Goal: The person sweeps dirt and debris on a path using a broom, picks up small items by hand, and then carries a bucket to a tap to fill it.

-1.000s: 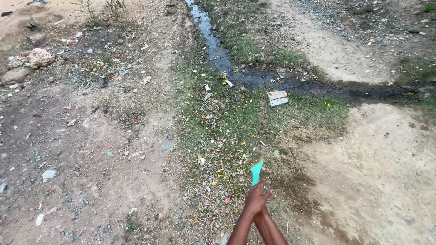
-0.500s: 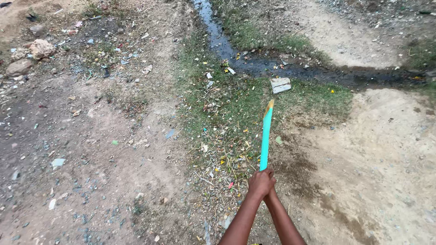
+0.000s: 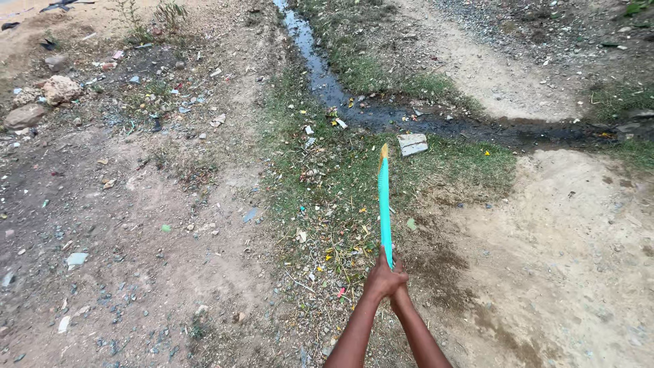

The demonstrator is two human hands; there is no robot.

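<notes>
A long turquoise stick (image 3: pixel 385 208) with a yellowish tip is being held out over a littered patch of grass (image 3: pixel 340 184), gripped at its near end by both hands. The left hand (image 3: pixel 381 279) is being wrapped over the base of the stick with its fingers closed tightly around it; the right hand (image 3: pixel 397 292) is being pressed in just beneath and beside it, largely covered by the left, so its fingers are being shown only in part, though they too appear to be clamped on the stick. Both forearms are being extended together from the bottom edge of the view.

The stick is being pointed away from the person, almost straight up the frame, its far tip being seen just short of a pale flat stone (image 3: pixel 413 144) lying at the edge of a dark, narrow stream of water (image 3: pixel 320 75). The stream is being carried down from the top of the view and bent off to the right between sandy banks. Bare dirt strewn with scraps of paper and plastic is being shown to the left, where several larger rocks (image 3: pixel 60 88) are lying well apart from the hands.
</notes>
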